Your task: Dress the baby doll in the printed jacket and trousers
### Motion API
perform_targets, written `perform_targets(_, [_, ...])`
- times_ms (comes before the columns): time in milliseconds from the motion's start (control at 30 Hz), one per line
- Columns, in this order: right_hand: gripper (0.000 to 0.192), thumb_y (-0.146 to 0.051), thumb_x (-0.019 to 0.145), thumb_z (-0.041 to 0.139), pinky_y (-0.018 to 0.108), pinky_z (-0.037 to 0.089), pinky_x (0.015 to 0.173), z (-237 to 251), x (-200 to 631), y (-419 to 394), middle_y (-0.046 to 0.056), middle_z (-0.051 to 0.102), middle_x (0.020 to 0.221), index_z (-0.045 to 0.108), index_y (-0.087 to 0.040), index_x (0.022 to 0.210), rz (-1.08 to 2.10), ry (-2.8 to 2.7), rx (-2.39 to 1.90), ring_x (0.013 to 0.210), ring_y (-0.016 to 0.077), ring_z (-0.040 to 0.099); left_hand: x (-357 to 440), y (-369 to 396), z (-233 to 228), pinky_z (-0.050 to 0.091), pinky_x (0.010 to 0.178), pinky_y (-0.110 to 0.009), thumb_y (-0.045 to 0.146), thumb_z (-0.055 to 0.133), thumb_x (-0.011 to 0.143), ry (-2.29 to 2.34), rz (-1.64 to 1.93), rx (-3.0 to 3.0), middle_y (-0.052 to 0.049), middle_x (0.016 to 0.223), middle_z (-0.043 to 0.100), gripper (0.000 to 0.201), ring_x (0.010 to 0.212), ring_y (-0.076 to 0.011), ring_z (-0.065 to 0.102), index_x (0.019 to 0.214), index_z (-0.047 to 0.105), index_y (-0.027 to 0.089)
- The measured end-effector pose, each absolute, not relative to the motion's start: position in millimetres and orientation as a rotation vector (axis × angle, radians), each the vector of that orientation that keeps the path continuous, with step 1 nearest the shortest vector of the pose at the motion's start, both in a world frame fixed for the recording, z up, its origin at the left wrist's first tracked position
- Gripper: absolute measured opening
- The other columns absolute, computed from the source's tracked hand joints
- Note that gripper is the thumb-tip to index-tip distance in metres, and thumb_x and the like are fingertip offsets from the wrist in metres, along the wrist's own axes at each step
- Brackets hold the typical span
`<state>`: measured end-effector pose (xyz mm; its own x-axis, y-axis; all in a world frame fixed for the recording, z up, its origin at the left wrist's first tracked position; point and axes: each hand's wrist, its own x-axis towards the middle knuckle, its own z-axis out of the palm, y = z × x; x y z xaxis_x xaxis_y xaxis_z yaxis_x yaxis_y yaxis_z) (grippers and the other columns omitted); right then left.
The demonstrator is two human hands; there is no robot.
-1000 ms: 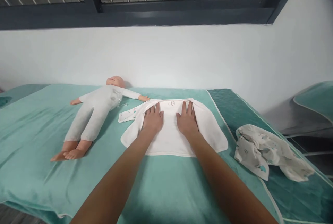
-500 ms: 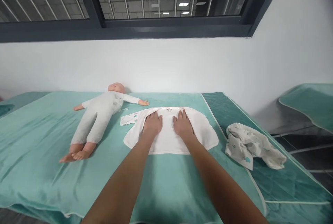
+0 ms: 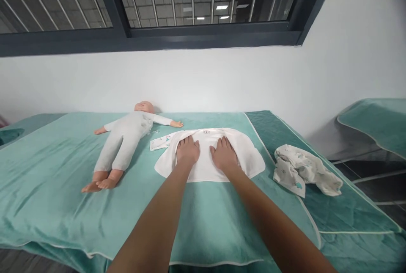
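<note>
Our left hand (image 3: 188,150) and right hand (image 3: 223,153): both flat, opened out, gripping nothing, resting on white baby shirt (image 3: 205,165), spread on teal cloth (image 3: 53,171) between baby doll (image 3: 129,128) and crumpled printed garment (image 3: 306,166).

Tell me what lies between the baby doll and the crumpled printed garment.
In the head view, a white baby shirt lies spread between them on the teal cover; the left hand and right hand touch the shirt.
</note>
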<state>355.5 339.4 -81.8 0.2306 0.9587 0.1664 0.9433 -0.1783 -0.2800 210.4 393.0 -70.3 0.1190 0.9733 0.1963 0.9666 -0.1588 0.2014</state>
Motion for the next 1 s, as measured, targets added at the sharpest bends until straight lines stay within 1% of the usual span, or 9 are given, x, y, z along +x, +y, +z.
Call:
perform_targets(100, [0.071,-0.042,0.097,0.027,0.037,0.016,0.119,-80,361,361,0.026,0.027,0.156,0.028,0.009,0.147,0.102,-1.740,-2.180,0.147,0.0305,0.022,211,390,-70,0.032,0.111,-0.046,0.043,0.027,0.096,2.081,0.483,2.319,-0.016,0.148,0.046,0.061,0.134,-0.0325,0.042,0.147,0.038,0.011])
perform_targets(200, [0.072,-0.040,0.097,0.027,0.036,0.016,0.120,-81,364,377,0.026,0.020,0.158,0.022,0.010,0.148,0.127,-1.700,-2.170,0.148,0.0301,0.019,212,388,-71,0.032,0.110,-0.047,0.042,0.028,0.096,2.145,0.527,2.298,-0.016,0.147,0.046,0.060,0.132,-0.0330,0.043,0.146,0.038,0.012])
perform_targets(333, [0.074,-0.040,0.097,0.029,0.038,0.017,0.120,-83,365,384,0.020,0.008,0.162,0.007,0.002,0.154,0.161,-1.669,-2.141,0.149,0.0288,0.016,214,392,-70,0.033,0.109,-0.047,0.040,0.029,0.096,2.205,0.549,2.270,-0.016,0.141,0.052,0.055,0.129,-0.0331,0.046,0.141,0.044,0.012])
perform_targets(500, [0.074,-0.041,0.096,0.029,0.038,0.017,0.120,-85,367,387,0.019,0.013,0.162,0.010,0.001,0.154,0.220,-1.656,-2.115,0.148,0.0287,0.018,217,400,-64,0.036,0.104,-0.049,0.037,0.033,0.095,2.245,0.529,2.236,-0.018,0.133,0.059,0.050,0.124,-0.0348,0.051,0.133,0.052,0.012])
perform_targets(667, [0.073,-0.044,0.096,0.027,0.041,0.018,0.120,-86,371,395,0.013,0.006,0.164,0.003,-0.011,0.157,0.268,-1.650,-2.108,0.150,0.0274,0.014,219,402,-64,0.034,0.104,-0.050,0.038,0.030,0.095,2.277,0.513,2.211,-0.021,0.133,0.057,0.052,0.125,-0.0357,0.050,0.135,0.049,0.010])
perform_targets(700, [0.072,-0.044,0.097,0.026,0.042,0.019,0.120,-86,371,396,0.013,0.008,0.164,0.005,-0.011,0.157,0.284,-1.649,-2.115,0.149,0.0282,0.015,218,402,-65,0.034,0.104,-0.050,0.038,0.030,0.095,2.273,0.505,2.210,-0.021,0.133,0.058,0.052,0.125,-0.0355,0.050,0.135,0.050,0.010])
perform_targets(833, [0.070,-0.043,0.097,0.023,0.043,0.021,0.119,-86,371,400,0.020,0.015,0.161,0.015,-0.003,0.154,0.319,-1.668,-2.139,0.148,0.0310,0.019,217,404,-65,0.035,0.105,-0.048,0.039,0.030,0.095,2.247,0.461,2.201,-0.020,0.130,0.061,0.052,0.122,-0.0342,0.052,0.130,0.055,0.009])
perform_targets(933, [0.069,-0.041,0.098,0.022,0.044,0.019,0.119,-84,369,397,0.023,0.014,0.160,0.015,0.002,0.153,0.297,-1.704,-2.139,0.148,0.0325,0.018,216,405,-65,0.036,0.105,-0.048,0.039,0.030,0.095,2.234,0.441,2.198,-0.019,0.127,0.063,0.052,0.120,-0.0339,0.055,0.126,0.059,0.009])
perform_targets(1000, [0.069,-0.040,0.099,0.023,0.045,0.015,0.119,-83,366,388,0.025,0.013,0.160,0.017,0.004,0.152,0.275,-1.748,-2.125,0.149,0.0329,0.016,216,406,-65,0.036,0.104,-0.048,0.039,0.030,0.095,2.232,0.442,2.205,-0.019,0.127,0.063,0.052,0.120,-0.0341,0.054,0.125,0.060,0.009])
